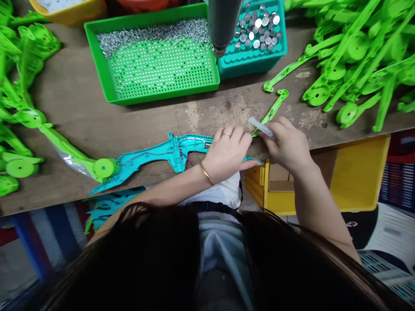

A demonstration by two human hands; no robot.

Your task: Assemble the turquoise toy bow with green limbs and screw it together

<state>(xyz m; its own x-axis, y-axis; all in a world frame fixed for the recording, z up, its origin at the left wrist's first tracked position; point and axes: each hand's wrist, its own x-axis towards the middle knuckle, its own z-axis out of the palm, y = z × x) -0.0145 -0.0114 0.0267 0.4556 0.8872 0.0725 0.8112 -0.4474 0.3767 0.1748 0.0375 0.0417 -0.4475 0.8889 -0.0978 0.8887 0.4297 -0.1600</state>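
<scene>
While the left hand [224,152] likely steadies the turquoise shell [145,156], the right hand [288,144] pinches a translucent strip [262,128]. Whether the left grasps, I cannot tell.

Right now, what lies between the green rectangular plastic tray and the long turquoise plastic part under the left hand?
Only bare, scuffed brown wooden tabletop separates the green tray from the turquoise part; the head view shows it.
</scene>
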